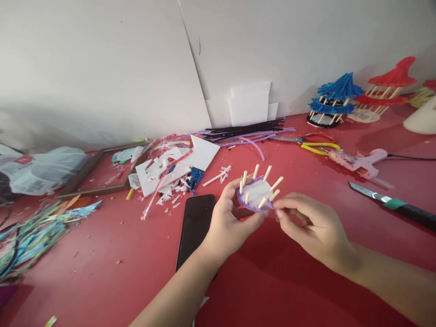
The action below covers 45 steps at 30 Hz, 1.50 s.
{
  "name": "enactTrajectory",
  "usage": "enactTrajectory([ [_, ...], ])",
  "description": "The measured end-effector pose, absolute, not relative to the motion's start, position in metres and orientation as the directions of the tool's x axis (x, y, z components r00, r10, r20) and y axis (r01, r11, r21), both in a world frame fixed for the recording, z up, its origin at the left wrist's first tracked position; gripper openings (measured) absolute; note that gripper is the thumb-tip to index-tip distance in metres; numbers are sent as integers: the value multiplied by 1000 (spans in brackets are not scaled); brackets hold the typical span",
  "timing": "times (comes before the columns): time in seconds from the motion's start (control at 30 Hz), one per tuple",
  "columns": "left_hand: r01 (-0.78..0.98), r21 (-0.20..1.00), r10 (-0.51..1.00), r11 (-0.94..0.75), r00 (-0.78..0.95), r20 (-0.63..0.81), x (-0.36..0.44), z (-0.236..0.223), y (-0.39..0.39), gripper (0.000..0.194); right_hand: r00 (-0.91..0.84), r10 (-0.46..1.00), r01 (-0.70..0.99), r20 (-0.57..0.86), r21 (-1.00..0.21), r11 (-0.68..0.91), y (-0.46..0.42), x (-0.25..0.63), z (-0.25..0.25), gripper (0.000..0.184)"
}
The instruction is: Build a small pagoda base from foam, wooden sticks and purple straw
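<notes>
My left hand (229,222) is closed around the edge of a small round white base (258,191), holding it tilted above the table. Several short wooden sticks (267,173) stand upright around its rim. A purple pipe cleaner (251,208) runs along the rim, outside the sticks. At the base's right edge my right hand (315,227) pinches the purple pipe cleaner between thumb and forefinger. The exact spot of the pinch is partly hidden by the fingertips.
A black phone (195,227) lies beside my left wrist. Foam scraps (175,172) and pipe cleaners (238,134) lie behind. To the right are pliers (318,144), a pink glue gun (363,162) and a knife (395,203). Blue (335,100) and red (384,91) pavilion models stand at back right.
</notes>
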<state>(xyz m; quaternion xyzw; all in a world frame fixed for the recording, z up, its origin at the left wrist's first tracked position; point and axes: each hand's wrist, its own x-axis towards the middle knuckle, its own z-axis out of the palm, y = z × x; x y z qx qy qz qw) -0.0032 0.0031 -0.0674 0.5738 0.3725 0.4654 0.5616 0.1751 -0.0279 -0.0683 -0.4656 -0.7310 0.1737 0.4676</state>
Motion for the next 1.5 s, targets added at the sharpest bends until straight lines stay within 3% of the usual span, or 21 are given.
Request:
enactTrajectory([
  [0.27,40,959,910,-280,329,252,-5,-64,1,57,-107,832,529,544,-677,511,-28,171,-70,11],
  [0.43,99,918,898,-384,271,346,-4,-64,1,59,-143,753,569,642,-569,594,-28,170,-68,15],
  [0.73,169,942,940,-289,235,247,-4,-65,2,56,-408,553,584,726,-258,770,-24,182,-69,25],
  [0.83,141,968,958,-207,230,172,-4,-64,2,55,-457,534,574,712,-222,788,-22,185,-70,24],
  [1.0,-98,995,973,33,230,-9,-5,-63,7,51,-447,543,534,711,-275,800,-18,188,-68,25],
  [1.13,-230,967,954,109,296,-38,-6,-64,9,50,-373,626,521,685,-404,752,-16,188,-66,25],
  [1.33,-33,985,938,-167,301,169,-7,-61,3,53,-195,795,470,575,-656,590,-23,181,-63,17],
  [1.5,24,973,936,-228,280,212,-5,-58,1,56,-175,801,487,572,-657,575,-22,179,-65,14],
])
